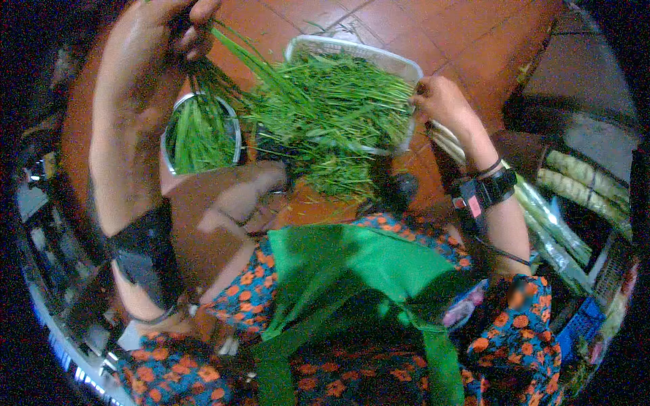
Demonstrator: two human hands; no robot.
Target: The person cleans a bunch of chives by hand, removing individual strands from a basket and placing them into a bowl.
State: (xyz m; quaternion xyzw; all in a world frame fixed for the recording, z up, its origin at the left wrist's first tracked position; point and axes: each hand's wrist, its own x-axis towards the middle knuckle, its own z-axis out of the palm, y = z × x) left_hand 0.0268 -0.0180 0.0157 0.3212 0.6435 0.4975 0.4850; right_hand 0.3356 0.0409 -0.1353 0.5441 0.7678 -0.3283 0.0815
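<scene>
My left hand (190, 30), at the upper left, has its fingers closed around long green leafy stalks (254, 63) that hang down and stretch toward the heap. With bent fingers, my right hand (431, 99) is at the right side of a white plastic basket (406, 63); its fingertips meet the ends of thin green stems, and whether it grips them is unclear. A large heap of green herbs (335, 91) fills the basket and spills over its near edge. Below my left hand stands an oval container (237, 137) with more green leaves (198, 134) in it.
Scattered green bits (335, 175) lie near my feet on the reddish tiled floor (467, 30). To the right are long stalks in clear plastic wrap (551, 218), pale tied bundles (584, 185) and a blue object (581, 325). A green apron (355, 264) covers my lap.
</scene>
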